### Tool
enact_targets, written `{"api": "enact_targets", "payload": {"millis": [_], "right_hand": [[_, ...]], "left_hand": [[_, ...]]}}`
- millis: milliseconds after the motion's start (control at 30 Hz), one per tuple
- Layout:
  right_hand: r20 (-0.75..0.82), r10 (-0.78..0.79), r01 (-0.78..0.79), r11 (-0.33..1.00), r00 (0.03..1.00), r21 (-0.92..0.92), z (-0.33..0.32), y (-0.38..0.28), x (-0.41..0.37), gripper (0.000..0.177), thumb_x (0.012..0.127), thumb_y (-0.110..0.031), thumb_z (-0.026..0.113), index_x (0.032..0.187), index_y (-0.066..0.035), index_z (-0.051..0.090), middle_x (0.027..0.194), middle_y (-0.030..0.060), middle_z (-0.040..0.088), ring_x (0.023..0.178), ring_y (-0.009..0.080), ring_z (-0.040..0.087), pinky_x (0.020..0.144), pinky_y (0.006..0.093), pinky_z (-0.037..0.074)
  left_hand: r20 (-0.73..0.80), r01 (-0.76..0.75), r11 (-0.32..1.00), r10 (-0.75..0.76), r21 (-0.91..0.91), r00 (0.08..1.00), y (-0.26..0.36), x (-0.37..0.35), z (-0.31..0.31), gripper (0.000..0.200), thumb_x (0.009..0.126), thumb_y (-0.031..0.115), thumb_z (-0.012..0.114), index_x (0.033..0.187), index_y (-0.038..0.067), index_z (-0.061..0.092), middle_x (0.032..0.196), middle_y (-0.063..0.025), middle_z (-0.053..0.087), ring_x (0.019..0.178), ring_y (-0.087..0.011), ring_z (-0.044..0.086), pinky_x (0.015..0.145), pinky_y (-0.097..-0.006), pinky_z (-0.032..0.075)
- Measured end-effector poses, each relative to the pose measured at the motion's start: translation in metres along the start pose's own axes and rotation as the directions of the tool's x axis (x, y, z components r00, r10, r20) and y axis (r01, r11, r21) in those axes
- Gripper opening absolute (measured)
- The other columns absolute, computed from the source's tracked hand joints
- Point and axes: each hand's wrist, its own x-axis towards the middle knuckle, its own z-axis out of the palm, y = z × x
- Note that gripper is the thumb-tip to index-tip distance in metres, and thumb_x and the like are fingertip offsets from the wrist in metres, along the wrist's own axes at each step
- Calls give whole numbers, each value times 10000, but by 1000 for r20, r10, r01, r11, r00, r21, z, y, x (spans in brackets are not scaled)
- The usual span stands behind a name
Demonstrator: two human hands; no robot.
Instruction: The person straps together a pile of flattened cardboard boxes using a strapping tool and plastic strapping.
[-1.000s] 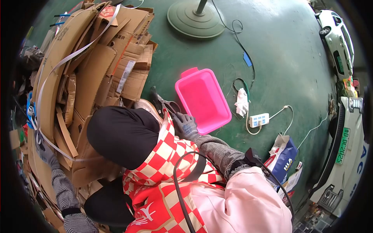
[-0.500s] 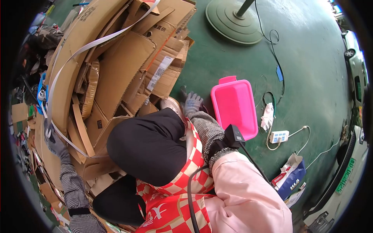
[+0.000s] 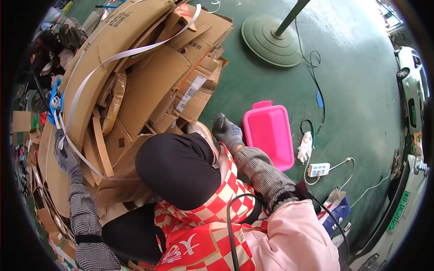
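A tall bundle of flattened cardboard boxes [image 3: 156, 74] leans in front of me, with a white strap [image 3: 118, 56] looped loosely across it. At the bundle's left side, my left hand [image 3: 67, 158], in a grey glove, closes on the lower part of the strap. A blue-and-metal tool [image 3: 55, 100] sits on the bundle just above that hand. My right hand [image 3: 228, 133], also gloved, is low over the floor beside my shoe [image 3: 201, 133]. Its fingers are curled in; a dark patch shows at them, and what they hold, if anything, I cannot make out.
A pink plastic tub [image 3: 269, 135] stands right of my right hand. Beyond it lie a white power strip [image 3: 318, 170], cables and a blue bag [image 3: 337, 210]. A round green stand base [image 3: 266, 40] is farther off. Mixed scrap [image 3: 27, 149] lies left; vehicles [image 3: 409, 81] stand right.
My right hand has gone from spread fingers near the floor to curled fingers, and its forearm has swung right. My left hand stays by the strap. The view has shifted slightly.
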Motion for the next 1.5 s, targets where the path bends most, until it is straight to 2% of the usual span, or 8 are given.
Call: {"api": "enact_targets", "payload": {"millis": [100,167,433,500,767,867,1100,1500], "right_hand": [[-118,11,14,976,993,216,-69,-2,-32,309,672,-146,680,953,-52,592,807,53,651,743,114,614,700,275,475],[-117,17,0,990,993,142,-102,22,-35,332,672,-351,624,874,-91,579,791,136,627,812,320,609,717,407,460],[40,358,-311,856,933,-413,-129,68,-20,454,795,-442,446,1037,-105,630,989,158,635,978,313,594,847,397,462],[-16,360,-326,821,933,-468,-109,98,-4,341,629,-335,632,885,-110,635,846,127,654,839,290,630,724,392,487],[32,343,-319,899,939,-299,-79,141,-13,390,661,-283,684,973,-72,583,837,122,651,808,244,639,744,350,496],[40,316,-316,949,948,-11,-68,170,-18,511,714,-369,613,1116,-58,559,1099,175,588,1071,297,544,898,376,433],[137,590,-454,731,796,-509,-40,171,-43,510,758,-440,609,1135,-97,580,1150,131,581,1069,287,558,865,415,472],[5,636,-592,721,772,-361,-17,174,-45,508,726,-403,598,1075,-34,596,1117,191,580,1063,309,550,892,405,438]], "left_hand": [[-8,-29,996,29,-87,1000,7,3,1,311,908,182,435,1173,61,545,1225,-72,541,1138,-248,472,977,-340,332],[7,-50,997,50,-60,999,-3,4,6,309,912,194,428,1170,68,543,1232,-70,534,1130,-254,473,969,-348,338],[2,-2,988,3,-157,1000,-15,5,14,335,922,240,425,1201,87,530,1223,-82,538,1118,-262,480,959,-351,346],[9,-8,993,10,-118,1000,-17,3,12,347,924,248,416,1209,82,522,1222,-90,536,1117,-266,481,959,-352,347],[-22,-89,990,87,-107,996,-13,5,13,343,913,238,446,1202,70,524,1170,-118,554,1067,-280,503,927,-356,368],[20,-14,1000,14,-12,1000,-29,4,20,350,920,254,426,1220,99,514,1224,-69,542,1112,-266,488,957,-352,352],[26,8,1000,-9,30,1000,-31,4,18,328,912,215,439,1195,76,530,1205,-89,549,1090,-265,502,947,-350,360],[-21,-55,990,53,-133,998,5,4,5,328,917,232,439,1188,75,536,1208,-92,548,1101,-263,495,953,-347,357]]}}
